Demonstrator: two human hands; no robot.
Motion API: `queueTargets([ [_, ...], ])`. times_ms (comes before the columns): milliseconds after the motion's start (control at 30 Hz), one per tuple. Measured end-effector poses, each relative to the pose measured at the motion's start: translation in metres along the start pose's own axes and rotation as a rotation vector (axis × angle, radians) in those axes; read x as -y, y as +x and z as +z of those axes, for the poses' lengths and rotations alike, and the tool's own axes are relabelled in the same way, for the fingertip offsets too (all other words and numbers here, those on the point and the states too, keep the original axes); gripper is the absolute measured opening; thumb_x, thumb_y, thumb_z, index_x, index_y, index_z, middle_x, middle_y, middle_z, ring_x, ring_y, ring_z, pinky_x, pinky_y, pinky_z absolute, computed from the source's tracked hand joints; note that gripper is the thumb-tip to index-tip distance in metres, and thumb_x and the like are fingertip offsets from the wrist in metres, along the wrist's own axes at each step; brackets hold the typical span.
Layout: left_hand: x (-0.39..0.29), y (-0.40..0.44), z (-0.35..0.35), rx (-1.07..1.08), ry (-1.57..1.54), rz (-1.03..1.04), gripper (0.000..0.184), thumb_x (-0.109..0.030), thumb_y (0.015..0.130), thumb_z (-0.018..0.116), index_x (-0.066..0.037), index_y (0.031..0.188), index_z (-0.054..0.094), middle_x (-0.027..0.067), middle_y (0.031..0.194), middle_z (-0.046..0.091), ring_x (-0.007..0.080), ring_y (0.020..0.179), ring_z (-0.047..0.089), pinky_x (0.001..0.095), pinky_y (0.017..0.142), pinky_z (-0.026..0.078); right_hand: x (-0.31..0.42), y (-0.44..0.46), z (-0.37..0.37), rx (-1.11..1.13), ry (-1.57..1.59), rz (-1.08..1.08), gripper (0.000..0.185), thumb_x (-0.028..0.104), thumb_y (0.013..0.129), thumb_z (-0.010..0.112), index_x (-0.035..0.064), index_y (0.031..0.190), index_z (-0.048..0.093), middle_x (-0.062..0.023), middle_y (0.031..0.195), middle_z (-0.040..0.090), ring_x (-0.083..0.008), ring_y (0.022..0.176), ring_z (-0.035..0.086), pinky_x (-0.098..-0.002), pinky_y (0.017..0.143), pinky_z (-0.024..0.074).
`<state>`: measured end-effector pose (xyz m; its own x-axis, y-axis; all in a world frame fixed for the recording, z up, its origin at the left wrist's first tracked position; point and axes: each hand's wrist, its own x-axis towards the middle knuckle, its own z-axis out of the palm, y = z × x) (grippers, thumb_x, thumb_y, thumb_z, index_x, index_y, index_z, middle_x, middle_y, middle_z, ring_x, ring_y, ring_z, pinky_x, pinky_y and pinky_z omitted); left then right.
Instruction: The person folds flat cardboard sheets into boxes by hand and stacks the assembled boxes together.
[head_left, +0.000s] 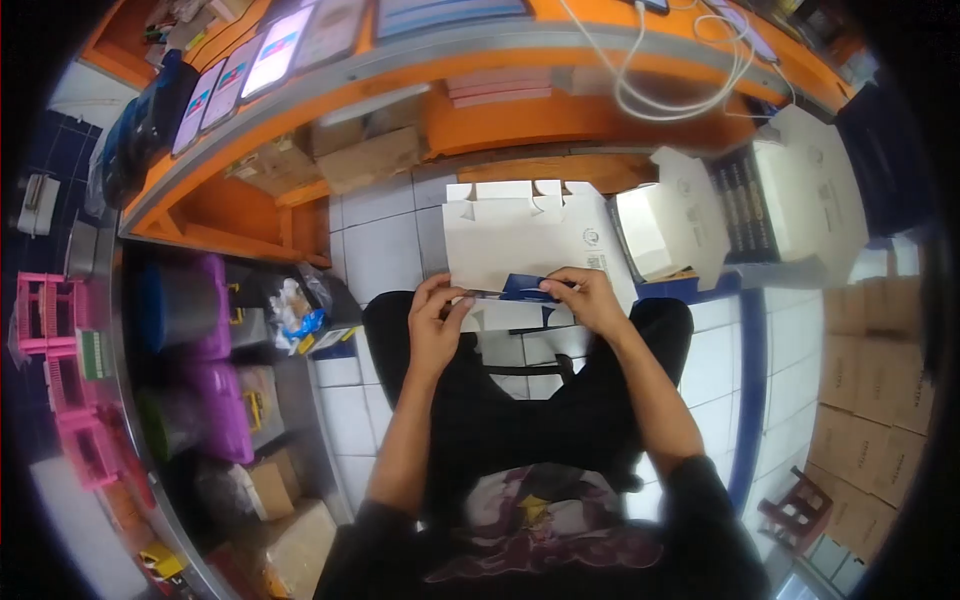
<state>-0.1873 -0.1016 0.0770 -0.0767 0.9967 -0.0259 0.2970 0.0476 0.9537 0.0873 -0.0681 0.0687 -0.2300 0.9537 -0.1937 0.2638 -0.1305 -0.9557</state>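
Note:
Between my two hands a small dark blue folded piece (524,286) is held over a pale cardboard sheet (520,240) with cut flaps. My left hand (437,312) pinches the thin left end of the piece. The fingers of my right hand (590,298) are closed on its right end. The cardboard lies in front of my knees, and its lower edge shows beneath the hands. Printed marks are on its right part.
An orange counter (400,60) with phones (275,50) and white cables (690,100) runs across the top. Open pale boxes (660,235) stand at right. Shelves with purple bins (228,412) are at left, stacked brown cartons (865,400) at far right.

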Motion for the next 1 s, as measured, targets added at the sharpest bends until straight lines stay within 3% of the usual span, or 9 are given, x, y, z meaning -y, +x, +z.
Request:
queueTargets([
  [67,-0.009,0.005,0.003,-0.074,0.088,0.180,0.015,-0.002,0.087,0.077,0.001,0.101,0.074,0.0118,0.118,0.065,0.0164,0.094,0.066,0.0286,0.082,0.054,0.013,-0.001,-0.002,-0.008,0.042,0.041,0.017,0.015,0.094,0.076,-0.0008,0.099,0.077,0.0000,0.074,0.066,-0.0079,0.067,0.056,-0.0250,0.062,0.0472],
  [200,-0.040,0.006,0.009,-0.192,0.271,0.286,0.011,-0.002,0.084,0.079,0.000,0.094,0.074,0.0105,0.101,0.070,0.0206,0.089,0.067,0.0317,0.079,0.054,0.038,-0.004,0.006,0.014,-0.027,0.062,0.022,0.020,0.090,0.077,-0.0008,0.097,0.076,-0.0113,0.078,0.073,-0.0145,0.065,0.061,-0.0307,0.064,0.0493],
  [267,-0.049,0.005,0.010,-0.125,0.440,0.569,0.012,-0.002,0.081,0.079,-0.003,0.092,0.074,0.0097,0.087,0.071,0.0259,0.086,0.066,0.0359,0.077,0.052,0.047,-0.005,0.012,0.016,-0.107,-0.005,0.021,0.019,0.089,0.078,-0.0006,0.097,0.077,-0.0125,0.077,0.072,-0.0158,0.064,0.061,-0.0310,0.063,0.0491],
  [400,-0.063,0.002,0.005,-0.002,0.599,0.629,0.012,-0.006,0.077,0.080,-0.011,0.087,0.076,0.0014,0.086,0.070,0.0234,0.085,0.062,0.0364,0.079,0.046,0.049,-0.006,0.018,0.060,-0.178,-0.045,0.019,0.017,0.088,0.078,0.0006,0.097,0.076,-0.0156,0.076,0.071,-0.0198,0.064,0.063,-0.0323,0.065,0.0506],
  [533,-0.057,0.012,-0.001,-0.020,0.589,0.513,0.012,-0.009,0.076,0.079,-0.013,0.086,0.076,-0.0021,0.080,0.068,0.0222,0.083,0.061,0.0365,0.082,0.044,0.047,-0.010,0.025,0.110,-0.094,-0.065,0.017,0.015,0.088,0.077,0.0007,0.097,0.076,-0.0167,0.077,0.071,-0.0215,0.066,0.064,-0.0333,0.066,0.0517],
  [633,-0.055,0.011,-0.001,0.167,0.636,0.559,0.009,-0.013,0.079,0.081,-0.012,0.087,0.077,0.0029,0.088,0.068,0.0255,0.087,0.060,0.0386,0.080,0.044,0.044,-0.012,0.025,0.132,-0.092,-0.122,0.017,0.008,0.086,0.079,0.0006,0.102,0.077,-0.0129,0.089,0.075,-0.0102,0.071,0.064,-0.0260,0.063,0.0513],
  [767,-0.043,0.019,-0.017,-0.008,0.505,0.365,0.014,-0.018,0.081,0.083,-0.010,0.091,0.077,0.0108,0.110,0.059,0.0284,0.092,0.056,0.0381,0.085,0.045,0.086,-0.032,0.007,0.204,-0.020,0.098,0.022,0.012,0.085,0.080,0.0021,0.104,0.077,-0.0140,0.098,0.075,-0.0166,0.079,0.068,-0.0305,0.075,0.0530],
  [867,-0.027,0.015,-0.029,-0.018,0.429,0.308,0.014,-0.017,0.086,0.081,-0.007,0.094,0.076,0.0135,0.117,0.055,0.0277,0.093,0.055,0.0379,0.088,0.046,0.083,-0.054,0.000,-0.007,-0.635,-0.383,0.023,0.018,0.083,0.081,0.0059,0.102,0.078,-0.0132,0.105,0.074,-0.0248,0.090,0.068,-0.0379,0.089,0.0493],
  [1000,-0.035,-0.003,-0.026,-0.094,0.309,0.195,0.013,-0.013,0.084,0.080,-0.005,0.093,0.075,0.0159,0.117,0.058,0.0291,0.097,0.057,0.0382,0.082,0.049,0.071,-0.065,-0.001,-0.178,-0.814,-0.354,0.018,0.020,0.079,0.080,0.0108,0.094,0.078,-0.0052,0.094,0.074,-0.0252,0.098,0.065,-0.0428,0.098,0.0430],
])
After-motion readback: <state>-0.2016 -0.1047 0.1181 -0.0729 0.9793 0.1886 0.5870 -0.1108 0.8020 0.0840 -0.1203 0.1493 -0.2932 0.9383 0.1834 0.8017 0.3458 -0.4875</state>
